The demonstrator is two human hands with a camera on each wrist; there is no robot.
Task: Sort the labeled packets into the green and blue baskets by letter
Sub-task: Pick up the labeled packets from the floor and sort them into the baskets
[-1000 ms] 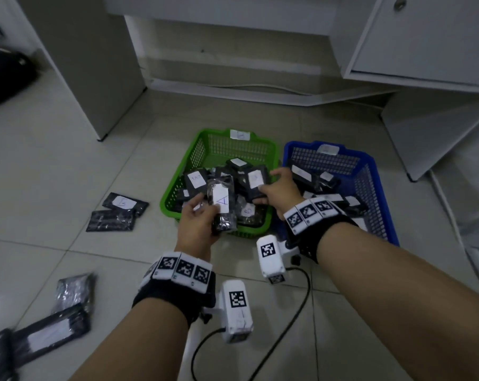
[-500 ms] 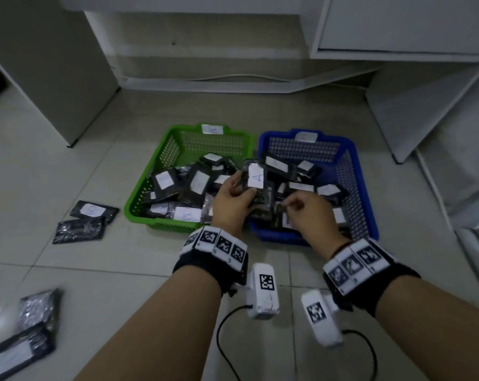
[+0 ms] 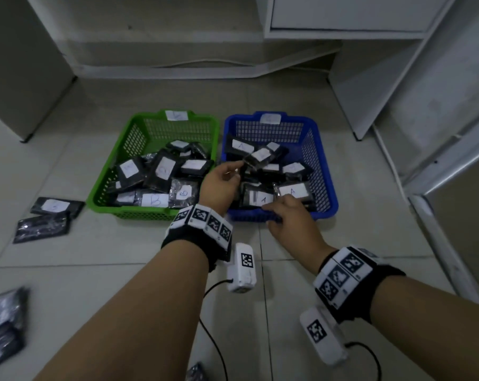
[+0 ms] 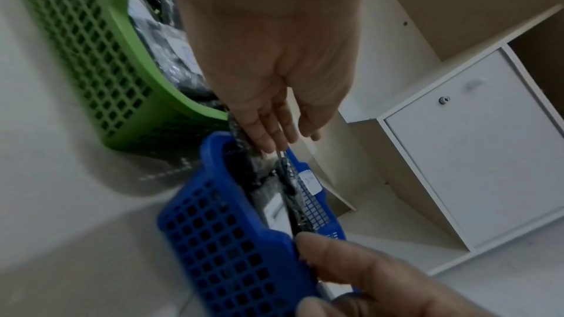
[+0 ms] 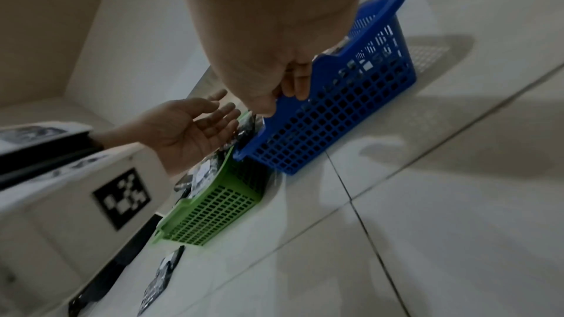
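Blue plastic: the blue basket (image 3: 325,171) stands on the floor just right of the green basket (image 3: 114,171), both well filled with black packets bearing white labels.
Left hand (image 3: 219,182): reached over the gap between the baskets, fingers straight and loosely spread in both wrist views; whether the fingertips touch the packet is unclear.
Packet at the left hand (image 3: 259,156): a black one with a white label, tilted above the pile at the blue basket's left side (its letter is too blurred to read).
Right hand (image 3: 290,218): at the blue basket's near rim, fingers curled over the edge and thumb on the outer mesh, gripping it.
Labels that read: B on packets at the green basket's near side, A on packets (image 3: 263,199) at the blue basket's near side.
Floor: pale glossy tiles (image 3: 342,257); two loose packets (image 3: 49,215) lie left of the green basket, more at the near left edge, cut off.
Room: white cabinets (image 3: 342,15) stand beyond the baskets.
Hard to make out: the tags on the baskets' far rims.
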